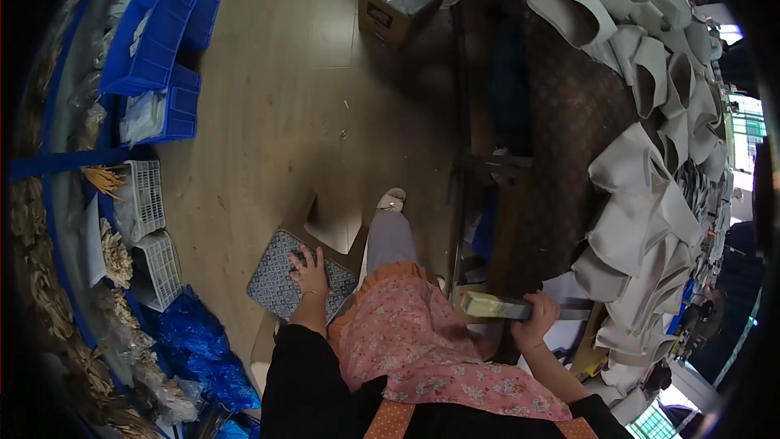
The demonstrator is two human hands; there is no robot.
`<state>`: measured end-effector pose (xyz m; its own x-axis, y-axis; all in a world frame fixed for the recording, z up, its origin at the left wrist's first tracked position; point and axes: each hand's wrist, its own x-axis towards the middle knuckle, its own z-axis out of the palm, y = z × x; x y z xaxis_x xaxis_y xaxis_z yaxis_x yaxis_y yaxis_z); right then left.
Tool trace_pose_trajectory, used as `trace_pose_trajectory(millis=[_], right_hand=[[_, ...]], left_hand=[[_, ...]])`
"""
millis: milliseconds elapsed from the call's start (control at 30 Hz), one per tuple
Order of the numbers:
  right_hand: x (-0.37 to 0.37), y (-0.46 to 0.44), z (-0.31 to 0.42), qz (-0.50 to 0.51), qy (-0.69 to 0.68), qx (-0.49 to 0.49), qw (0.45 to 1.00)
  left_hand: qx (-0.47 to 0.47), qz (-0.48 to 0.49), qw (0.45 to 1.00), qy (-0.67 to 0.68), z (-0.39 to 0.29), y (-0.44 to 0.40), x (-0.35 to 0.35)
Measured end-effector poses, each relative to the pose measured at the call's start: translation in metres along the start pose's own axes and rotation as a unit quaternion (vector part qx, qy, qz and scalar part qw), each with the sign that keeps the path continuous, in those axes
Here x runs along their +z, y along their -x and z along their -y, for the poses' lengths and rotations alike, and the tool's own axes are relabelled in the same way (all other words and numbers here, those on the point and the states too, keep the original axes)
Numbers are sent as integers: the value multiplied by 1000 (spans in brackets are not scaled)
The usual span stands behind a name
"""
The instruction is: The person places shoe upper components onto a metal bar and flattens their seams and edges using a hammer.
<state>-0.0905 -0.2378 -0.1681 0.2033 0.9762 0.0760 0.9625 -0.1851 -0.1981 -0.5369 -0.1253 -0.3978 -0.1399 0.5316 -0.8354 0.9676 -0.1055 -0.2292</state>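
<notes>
My left hand (309,273) lies with its fingers spread on a square stool seat (272,286) covered in blue-grey patterned cloth. My right hand (537,320) is curled over a flat grey bar (513,310) at the side of the workbench. At the bar's near end sits a pale yellow block (482,304), apart from my fingers. A pink floral apron (431,341) covers my lap, and one foot in a light shoe (392,200) shows on the floor.
Grey-white shaped pieces (642,211) are heaped along the dark bench top (569,138) at right. Blue bins (150,41), white baskets (149,199) and blue plastic bags (199,333) line the left. A cardboard box (396,4) of clear plastic stands ahead on the wooden floor (284,97).
</notes>
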Motion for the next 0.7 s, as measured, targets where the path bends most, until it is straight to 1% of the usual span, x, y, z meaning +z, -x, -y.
trace_pose_trajectory(millis=[100, 133, 200, 267, 300, 333, 367, 400, 467, 500, 567, 700], right_hand=[[6, 2, -2, -35, 2, -9, 999], [9, 4, -3, -41, 10, 6, 999], [14, 6, -4, -63, 0, -8, 998], [9, 4, 1, -73, 2, 1, 997], [6, 5, 1, -86, 21, 20, 996], [6, 4, 1, -79, -2, 13, 997], [5, 4, 2, -71, -26, 4, 997], [5, 4, 3, -82, -14, 17, 996], [1, 3, 3, -33, -47, 26, 998], [0, 4, 3, -39, -39, 40, 998], [-1, 2, 3, -35, -58, 28, 997], [3, 1, 4, -45, -51, 43, 997]], left_hand=[[8, 10, 1000, 21, -1, 26, 38], [14, 35, 999, -2, -7, 38, 45], [23, 37, 999, 11, -21, 70, 65], [38, 15, 999, 7, -35, 64, 150], [45, 17, 998, 43, -47, 82, 161], [49, 22, 995, 80, -59, 95, 163], [67, 12, 995, 72, -69, 89, 159], [86, 9, 993, 77, -80, 86, 153], [119, 7, 989, 88, -101, 78, 144], [134, 10, 987, 90, -106, 79, 142], [157, 21, 983, 97, -113, 80, 140], [183, 32, 975, 122, -124, 70, 124]])
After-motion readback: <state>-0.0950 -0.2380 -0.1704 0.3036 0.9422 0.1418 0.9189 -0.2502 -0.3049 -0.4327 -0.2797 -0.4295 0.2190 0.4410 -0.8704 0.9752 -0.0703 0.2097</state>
